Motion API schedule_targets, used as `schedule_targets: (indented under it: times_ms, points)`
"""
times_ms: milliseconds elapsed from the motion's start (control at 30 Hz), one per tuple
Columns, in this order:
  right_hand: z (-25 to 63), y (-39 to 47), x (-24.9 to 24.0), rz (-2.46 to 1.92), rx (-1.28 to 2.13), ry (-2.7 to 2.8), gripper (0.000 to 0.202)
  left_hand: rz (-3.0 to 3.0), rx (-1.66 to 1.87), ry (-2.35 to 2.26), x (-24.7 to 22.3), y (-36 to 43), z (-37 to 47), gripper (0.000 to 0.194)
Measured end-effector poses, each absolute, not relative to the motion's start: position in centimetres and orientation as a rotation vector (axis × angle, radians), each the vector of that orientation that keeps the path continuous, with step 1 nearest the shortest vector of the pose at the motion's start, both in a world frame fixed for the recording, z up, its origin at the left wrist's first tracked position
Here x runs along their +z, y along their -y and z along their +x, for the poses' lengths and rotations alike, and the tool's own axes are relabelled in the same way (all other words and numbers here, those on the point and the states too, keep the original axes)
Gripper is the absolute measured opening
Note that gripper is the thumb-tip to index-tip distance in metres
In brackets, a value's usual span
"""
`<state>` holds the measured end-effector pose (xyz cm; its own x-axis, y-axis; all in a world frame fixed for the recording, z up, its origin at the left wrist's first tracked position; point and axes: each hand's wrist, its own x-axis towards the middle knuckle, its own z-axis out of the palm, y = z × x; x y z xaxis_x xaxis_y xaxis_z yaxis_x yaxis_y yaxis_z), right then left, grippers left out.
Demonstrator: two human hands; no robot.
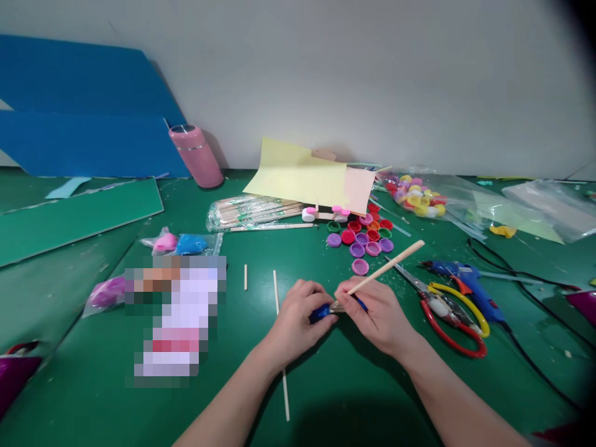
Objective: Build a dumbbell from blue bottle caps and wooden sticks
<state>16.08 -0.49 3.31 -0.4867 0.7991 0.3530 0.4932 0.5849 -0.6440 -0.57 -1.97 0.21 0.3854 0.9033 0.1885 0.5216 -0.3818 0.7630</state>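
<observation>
My left hand (pixel 300 316) is closed around a small blue piece (pixel 320 313) at the middle front of the green table. Pressed close beside it, my right hand (pixel 372 310) pinches a wooden stick (pixel 388 267) that slants up to the right. The stick's lower end meets the blue piece between my fingertips, where the exact contact is hidden. A bit of blue also shows behind my right fingers. One long thin stick (pixel 285 385) lies partly under my left wrist, and a short stick (pixel 246 277) lies farther left.
Colourful bottle caps (pixel 357 250) lie beyond my hands. Red-and-yellow-handled scissors or pliers (pixel 451 310) and a blue glue gun (pixel 479 288) with its cord are at right. Behind are bagged sticks (pixel 256 212), yellow paper (pixel 298 177) and a pink bottle (pixel 198 156). Bagged clay (pixel 190 244) is at left.
</observation>
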Motion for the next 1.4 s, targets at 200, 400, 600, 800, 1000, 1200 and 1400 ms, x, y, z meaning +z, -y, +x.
schedule_targets:
  times_ms: [200, 400, 600, 800, 1000, 1200, 1400]
  points:
    - [16.02, 0.39, 3.21, -1.026, 0.6, 2.183, 0.018, 2.036, 0.834, -1.208, 0.05, 1.94, -0.56, 0.016]
    - [15.91, 0.39, 3.25, -1.018, 0.595, 2.181, 0.019, 2.03, 0.879, -1.204, 0.23, 1.95, -0.41, 0.017]
    - [16.05, 0.47, 3.22, -1.011, 0.583, 2.179, 0.018, 2.011, 0.854, -1.182, 0.27, 2.06, -0.37, 0.023]
    - [16.1, 0.5, 3.24, -1.002, 0.601, 2.155, 0.016, 2.004, 0.854, -1.193, 0.09, 1.9, -0.44, 0.026]
    - [16.02, 0.57, 3.31, -1.005, 0.627, 2.155, 0.016, 1.906, 0.938, -1.16, 0.33, 2.0, -0.19, 0.023]
    - [15.94, 0.56, 3.33, -1.005, 0.638, 2.14, 0.016, 1.764, 1.014, -1.117, 0.64, 2.02, -0.04, 0.019]
    - [15.96, 0.48, 3.24, -0.996, 0.613, 2.129, 0.014, 1.692, 1.003, -1.061, 0.84, 2.04, -0.06, 0.02]
